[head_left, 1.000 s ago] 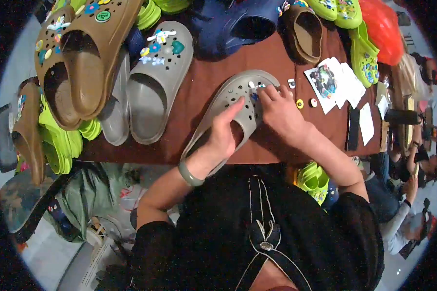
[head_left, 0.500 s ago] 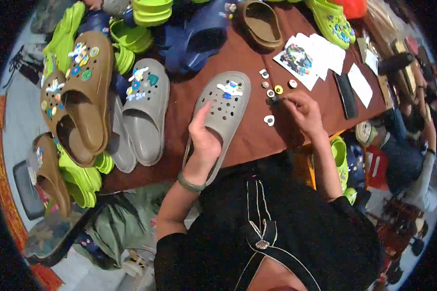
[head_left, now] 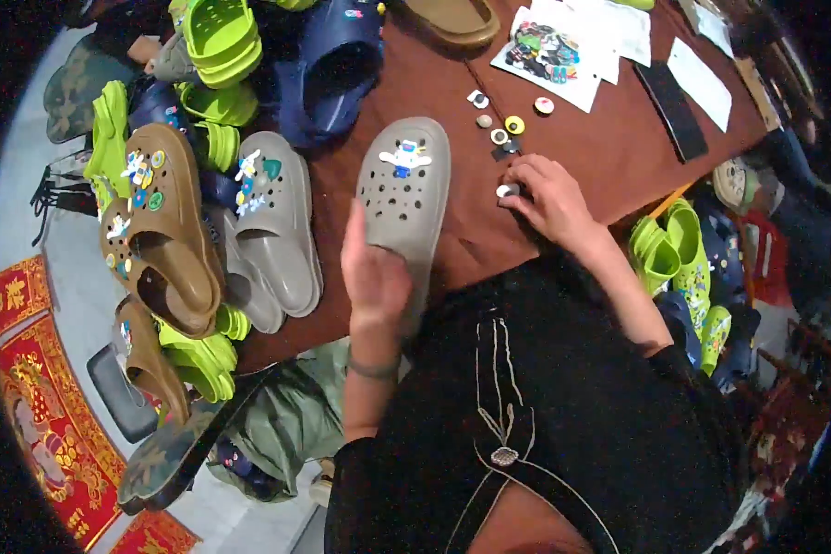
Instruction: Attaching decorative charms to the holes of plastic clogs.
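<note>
My left hand [head_left: 377, 282] holds a grey clog [head_left: 402, 208] by its open heel end, toe pointing away from me. One white and blue character charm [head_left: 404, 159] sits near its toe, above rows of bare holes. To the right, my right hand [head_left: 556, 201] has its thumb and fingertips closed on a small white shoe charm [head_left: 505, 191] at the brown cloth. Just beyond the fingers lie several loose charms, among them a yellow round one [head_left: 514, 125], a pale round one [head_left: 544, 106] and a small dark piece [head_left: 506, 150].
Grey clogs [head_left: 277, 226] and brown clogs [head_left: 171, 231] with charms stand on the left. Lime green clogs [head_left: 220, 42] and a navy clog [head_left: 331, 78] are behind. A black phone [head_left: 671, 111] and white paper packets [head_left: 556, 57] lie at the right on the brown cloth [head_left: 480, 235].
My right hand has come nearer to me, from the dark piece to the white charm. My left hand still holds the grey clog, now more upright. The whole view has shifted.
</note>
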`<state>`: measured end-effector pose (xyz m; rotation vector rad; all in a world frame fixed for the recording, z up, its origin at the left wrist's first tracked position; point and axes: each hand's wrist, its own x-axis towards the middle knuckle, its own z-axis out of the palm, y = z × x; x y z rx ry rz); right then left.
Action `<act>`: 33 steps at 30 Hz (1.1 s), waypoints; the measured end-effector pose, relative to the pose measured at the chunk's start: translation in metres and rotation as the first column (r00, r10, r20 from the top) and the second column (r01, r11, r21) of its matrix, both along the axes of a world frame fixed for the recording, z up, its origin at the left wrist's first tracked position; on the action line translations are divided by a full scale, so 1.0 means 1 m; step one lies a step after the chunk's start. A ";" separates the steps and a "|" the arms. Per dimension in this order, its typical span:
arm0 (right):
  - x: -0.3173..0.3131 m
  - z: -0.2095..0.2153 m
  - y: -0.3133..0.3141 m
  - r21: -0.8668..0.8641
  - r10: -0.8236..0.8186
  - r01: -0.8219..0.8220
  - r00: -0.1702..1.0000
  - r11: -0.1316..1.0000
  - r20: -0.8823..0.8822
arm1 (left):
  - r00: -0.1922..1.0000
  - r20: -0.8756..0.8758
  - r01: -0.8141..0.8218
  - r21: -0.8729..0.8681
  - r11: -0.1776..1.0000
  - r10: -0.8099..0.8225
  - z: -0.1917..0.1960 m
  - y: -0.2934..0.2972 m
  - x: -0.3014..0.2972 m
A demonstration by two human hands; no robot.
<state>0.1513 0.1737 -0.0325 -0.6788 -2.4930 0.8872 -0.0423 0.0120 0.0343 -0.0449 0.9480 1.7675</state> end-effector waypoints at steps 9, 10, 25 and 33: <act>-0.015 0.011 -0.002 -0.409 -0.118 0.040 0.979 0.912 -0.169 | 0.997 -0.045 -0.064 -0.088 0.994 0.060 -0.006 -0.004 0.008; -0.019 0.013 -0.002 -0.457 -0.097 0.000 0.977 0.890 -0.188 | 0.996 -0.041 -0.078 -0.082 0.994 0.075 -0.005 -0.004 0.007; -0.145 0.052 0.001 0.322 0.427 -0.355 0.884 0.878 -0.189 | 0.994 0.047 -0.099 0.086 0.991 0.095 -0.028 -0.013 0.009; -0.155 0.064 -0.007 0.571 0.489 -0.559 0.823 0.602 0.289 | 0.982 0.150 -0.124 0.071 0.990 0.113 -0.036 -0.015 0.010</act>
